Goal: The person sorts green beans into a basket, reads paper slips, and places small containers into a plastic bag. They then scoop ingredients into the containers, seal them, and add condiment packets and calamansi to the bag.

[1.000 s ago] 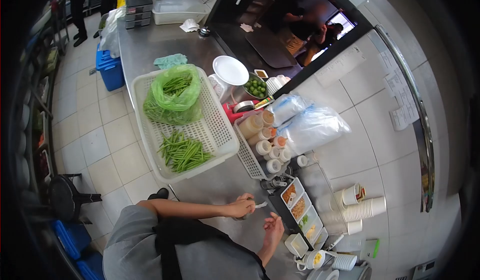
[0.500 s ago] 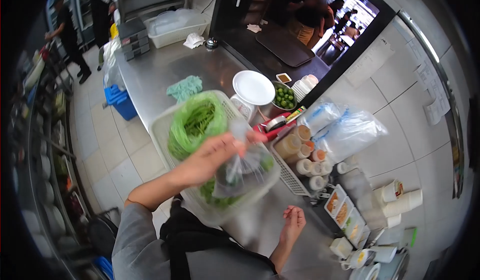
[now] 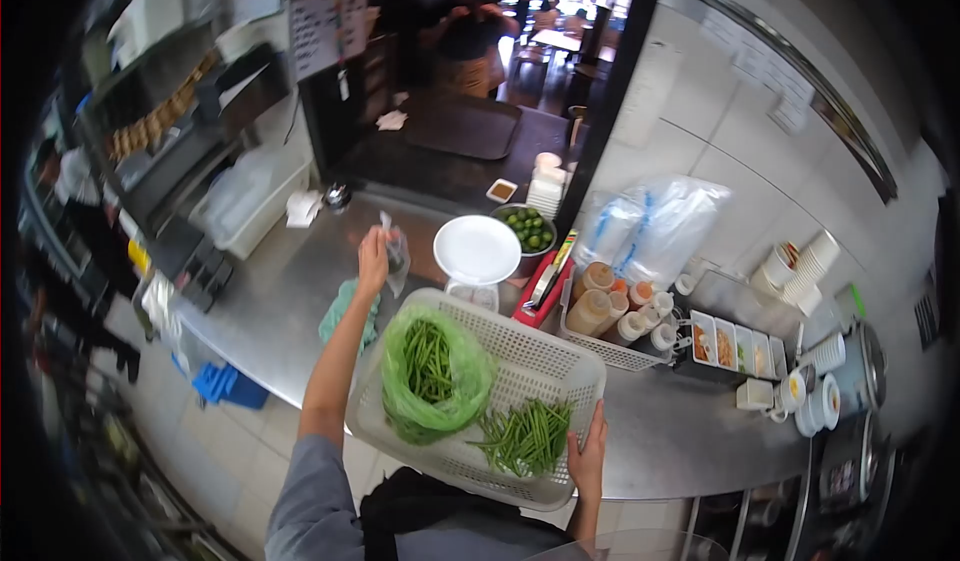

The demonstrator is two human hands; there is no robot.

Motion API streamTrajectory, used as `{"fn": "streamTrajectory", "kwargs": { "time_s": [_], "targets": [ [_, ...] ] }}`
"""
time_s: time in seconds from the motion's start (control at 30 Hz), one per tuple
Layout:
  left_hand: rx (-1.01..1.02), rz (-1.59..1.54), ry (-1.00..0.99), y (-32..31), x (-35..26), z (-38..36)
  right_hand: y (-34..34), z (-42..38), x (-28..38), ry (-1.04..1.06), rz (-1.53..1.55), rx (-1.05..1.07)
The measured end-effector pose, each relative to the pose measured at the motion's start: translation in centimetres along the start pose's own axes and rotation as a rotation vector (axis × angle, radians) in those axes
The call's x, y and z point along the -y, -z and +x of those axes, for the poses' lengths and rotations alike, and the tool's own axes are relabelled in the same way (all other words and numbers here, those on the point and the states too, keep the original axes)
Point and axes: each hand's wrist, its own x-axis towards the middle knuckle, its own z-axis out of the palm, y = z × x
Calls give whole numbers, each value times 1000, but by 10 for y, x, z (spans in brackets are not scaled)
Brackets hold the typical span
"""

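Note:
My left hand [image 3: 372, 263] is closed on the top of a small clear plastic bag [image 3: 398, 259] with something dark inside, held over the steel counter beyond the basket. My right hand [image 3: 588, 453] grips the right rim of a white perforated plastic basket [image 3: 535, 346], its thumb on the inner side. On the basket's left, an open green plastic bag [image 3: 470, 371] is full of green beans [image 3: 428, 359]. A loose pile of green beans [image 3: 525, 436] lies near my right hand. A teal cloth [image 3: 345, 313] rests under my left forearm.
A white plate [image 3: 477, 250], a pot of green limes [image 3: 527, 229] and a red tape dispenser [image 3: 540, 286] stand behind the basket. Sauce bottles [image 3: 597, 306] and topping trays [image 3: 740, 346] are at the right. A person [image 3: 470, 36] stands beyond the pass window; others are at the left.
My left hand has carried the clear bag from above the basket to the counter behind it. My right hand has come onto the basket's rim. The view has turned.

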Motion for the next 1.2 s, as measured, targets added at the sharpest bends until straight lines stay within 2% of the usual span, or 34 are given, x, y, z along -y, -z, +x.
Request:
{"fn": "streamTrajectory", "kwargs": {
  "time_s": [0.07,0.1,0.13,0.23,0.27,0.33,0.37,0.4,0.47,0.53,0.63,0.73,0.83,0.93,0.97,1.07,1.13,1.2],
  "targets": [
    [60,44,-15,-22,44,-9,-3,-3,0,2,-106,-41],
    [97,116,-92,-34,70,-15,-4,-5,0,-1,-164,-53],
    [199,105,-17,-36,80,-20,-7,-6,0,32,-368,-107],
    [254,35,59,-33,57,-17,-14,11,34,178,-463,-202],
    [262,-60,52,-32,58,-16,-18,18,46,209,-349,-129],
    [77,116,-150,-22,12,-26,-33,36,71,278,-116,24],
    [-20,209,-251,-16,-14,-33,-44,44,84,366,-121,81],
    [59,174,-211,-10,-26,-43,-57,51,98,456,-125,141],
    [361,91,-36,5,-42,-66,-81,59,117,637,-173,233],
    [419,207,-183,8,-33,-91,-106,66,125,815,-264,284],
    [459,141,-33,14,-41,-107,-136,72,117,815,-345,433],
    [518,173,10,23,-45,-110,-146,73,116,724,-535,513],
    [502,147,-7,28,-48,-114,-141,72,113,682,-498,516],
    [490,180,25,29,-51,-123,-137,70,111,620,-584,464],
    [496,212,54,30,-55,-129,-136,68,114,593,-639,508],
    [221,547,-237,26,-97,-137,-136,61,126,524,-772,612],
    [209,324,-341,35,-143,-134,-142,59,127,515,-827,627],
    [266,161,-368,32,-150,-142,-144,57,122,539,-788,579]
  ]
}}
